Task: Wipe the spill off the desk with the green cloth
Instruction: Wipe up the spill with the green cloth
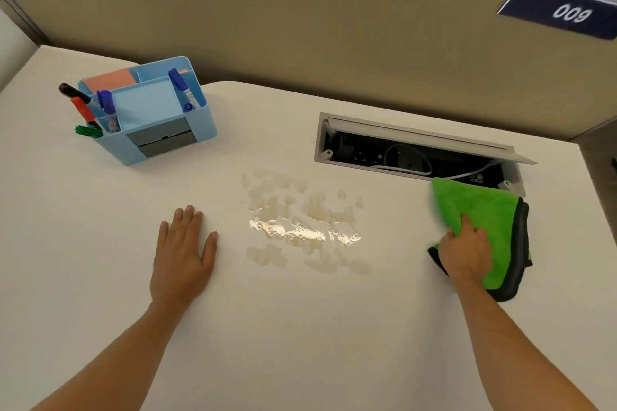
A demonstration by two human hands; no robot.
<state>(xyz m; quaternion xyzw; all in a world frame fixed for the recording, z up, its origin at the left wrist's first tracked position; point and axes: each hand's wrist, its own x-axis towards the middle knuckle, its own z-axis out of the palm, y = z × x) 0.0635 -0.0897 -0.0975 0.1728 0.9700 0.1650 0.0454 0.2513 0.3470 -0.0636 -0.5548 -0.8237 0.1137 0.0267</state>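
Two bare forearms come in from the bottom of the frame and reach over the white counter (100,243). The left hand (182,257) lies flat on the counter in the lower left of the middle, palm down, fingers stretched and a little spread; its grip is open and holds nothing. The right hand (465,252), at the right side of the frame, presses on the green cloth (484,207), and its grip is closed on the near edge of the cloth, with the fingers curled into the fabric. The cloth has a dark border and lies on the counter just below the open cable box (414,150), touching its lower right corner. The spill (302,223), a pale yellowish liquid in patches with a shiny wet band, is in the centre of the frame, between the two hands and apart from the cloth. In the upper left stands a light blue organizer (157,140) with markers (107,107) and note pads inside.
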